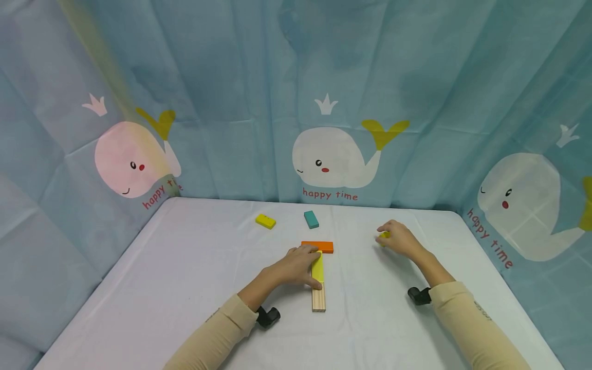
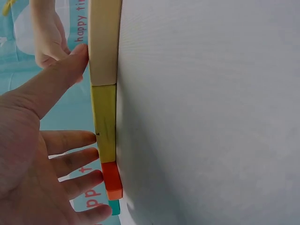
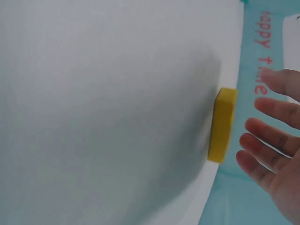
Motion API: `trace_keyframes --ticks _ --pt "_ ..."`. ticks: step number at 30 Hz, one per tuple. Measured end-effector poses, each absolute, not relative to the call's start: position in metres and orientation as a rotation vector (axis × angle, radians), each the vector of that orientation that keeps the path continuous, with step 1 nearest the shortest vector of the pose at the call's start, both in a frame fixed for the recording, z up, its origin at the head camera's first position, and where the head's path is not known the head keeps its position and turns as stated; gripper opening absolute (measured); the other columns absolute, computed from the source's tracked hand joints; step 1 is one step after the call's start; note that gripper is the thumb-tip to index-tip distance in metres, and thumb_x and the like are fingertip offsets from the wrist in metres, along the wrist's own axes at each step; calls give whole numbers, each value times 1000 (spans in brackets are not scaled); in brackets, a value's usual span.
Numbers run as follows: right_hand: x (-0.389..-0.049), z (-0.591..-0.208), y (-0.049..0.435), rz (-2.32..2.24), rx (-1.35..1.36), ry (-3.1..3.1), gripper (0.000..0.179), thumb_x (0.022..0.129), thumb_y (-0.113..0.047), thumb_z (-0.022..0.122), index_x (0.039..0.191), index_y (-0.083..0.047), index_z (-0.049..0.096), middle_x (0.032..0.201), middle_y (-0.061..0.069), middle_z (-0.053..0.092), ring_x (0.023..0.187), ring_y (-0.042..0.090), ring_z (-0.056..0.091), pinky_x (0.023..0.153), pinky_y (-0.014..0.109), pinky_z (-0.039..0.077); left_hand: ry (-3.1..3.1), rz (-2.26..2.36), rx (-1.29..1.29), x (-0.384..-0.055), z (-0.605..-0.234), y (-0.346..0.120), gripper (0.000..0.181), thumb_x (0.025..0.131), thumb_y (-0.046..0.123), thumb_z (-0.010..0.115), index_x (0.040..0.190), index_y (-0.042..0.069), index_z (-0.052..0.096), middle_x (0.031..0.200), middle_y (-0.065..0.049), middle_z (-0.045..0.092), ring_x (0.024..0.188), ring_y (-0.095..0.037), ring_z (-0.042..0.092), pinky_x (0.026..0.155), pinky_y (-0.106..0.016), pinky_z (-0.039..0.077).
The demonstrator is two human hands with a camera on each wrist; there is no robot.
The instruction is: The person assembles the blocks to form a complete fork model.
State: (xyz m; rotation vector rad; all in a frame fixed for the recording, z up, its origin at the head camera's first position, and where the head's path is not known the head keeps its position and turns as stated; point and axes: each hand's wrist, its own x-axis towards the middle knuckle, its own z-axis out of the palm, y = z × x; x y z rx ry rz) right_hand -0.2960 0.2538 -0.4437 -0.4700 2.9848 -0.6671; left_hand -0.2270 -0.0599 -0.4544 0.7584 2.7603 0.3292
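On the white table a plain wooden block [image 1: 318, 300], a yellow block [image 1: 317, 268] and an orange block [image 1: 326, 247] lie end to end, the orange one crosswise at the far end. My left hand [image 1: 296, 264] rests along this row with fingers spread. In the left wrist view its thumb touches the plain wooden block [image 2: 104, 42], and the fingertips lie at the yellow block [image 2: 106, 124] and the orange block [image 2: 111, 180]. Over at the right, my right hand [image 1: 400, 239] hovers by another yellow block [image 3: 222, 125]; its fingers are extended and appear apart from that block.
Farther back lie a yellow block [image 1: 265, 221] with small dark marks and a teal block [image 1: 311, 219]. A blue curtain [image 1: 259, 103] with whale prints hangs behind the table [image 1: 194, 277] and along its sides.
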Motion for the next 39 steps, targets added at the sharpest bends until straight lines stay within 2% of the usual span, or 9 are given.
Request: trace_keyframes --ticks 4,14,23,31,39 --pt "-299 -446 259 -651 -419 2994 39 89 -17 66 116 10 64 117 28 58 104 40 56 90 53 48 2755 339 745 -227 -456 -60 87 76 56 77 144 11 47 153 -5 40 143 -23 35 118 -49 29" --pt "-308 -455 269 -591 -295 2977 47 88 -23 70 119 12 62 121 32 55 111 45 53 95 57 46 2746 385 712 -226 -456 -59 85 75 52 80 143 11 48 152 -5 42 141 -22 36 116 -44 34" --pt "-313 -454 265 -563 -206 2935 53 87 -25 72 123 12 60 121 31 59 111 42 56 97 55 46 2752 393 685 -229 -456 -57 86 73 51 81 142 11 49 150 -5 44 140 -22 38 114 -45 36" --pt "-313 -449 263 -515 -191 2931 51 86 -25 73 120 11 62 122 30 62 114 44 56 99 55 46 2739 413 669 -230 -454 -55 81 73 49 82 139 12 51 144 -5 49 127 -19 45 108 -42 42" --pt "-319 -446 261 -485 -173 2915 52 83 -26 77 118 9 64 119 27 64 110 42 58 95 53 48 2748 395 677 -229 -452 -56 84 72 49 82 140 10 50 149 -6 45 139 -23 39 114 -45 37"
